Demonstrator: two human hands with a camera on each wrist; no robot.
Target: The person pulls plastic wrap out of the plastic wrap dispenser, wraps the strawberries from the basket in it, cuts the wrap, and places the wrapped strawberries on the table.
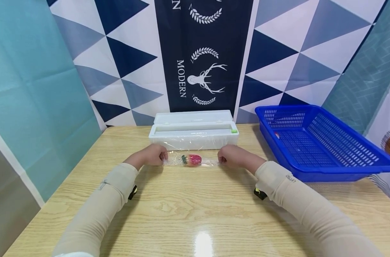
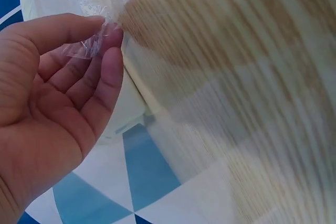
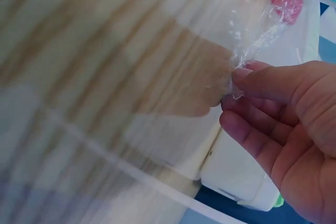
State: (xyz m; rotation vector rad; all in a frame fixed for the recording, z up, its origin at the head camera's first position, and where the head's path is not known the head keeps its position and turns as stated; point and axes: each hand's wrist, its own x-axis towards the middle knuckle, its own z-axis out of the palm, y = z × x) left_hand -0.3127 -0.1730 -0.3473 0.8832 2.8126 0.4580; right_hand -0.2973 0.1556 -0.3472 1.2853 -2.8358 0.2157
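A red strawberry (image 1: pixel 195 160) with a green leafy top lies wrapped in clear plastic film (image 1: pixel 209 162) in the head view. My left hand (image 1: pixel 155 154) pinches the film's left end between thumb and fingers; the left wrist view shows the crumpled film (image 2: pixel 94 35) at the fingertips. The right hand (image 1: pixel 232 156) pinches the opposite end, and the right wrist view has the gathered film (image 3: pixel 242 59) between thumb and forefinger. Both hands are low over the table, the strawberry midway between them. Just behind stands a long white box (image 1: pixel 195 141), its lid raised, with film hanging over its front.
A blue perforated basket (image 1: pixel 326 167) stands on the right of the wooden table (image 1: pixel 182 207), with a small red item (image 1: pixel 277 135) inside. A green slider (image 1: pixel 234 131) sits at the box's right end. Patterned cloth (image 1: pixel 137 57) hangs behind the table.
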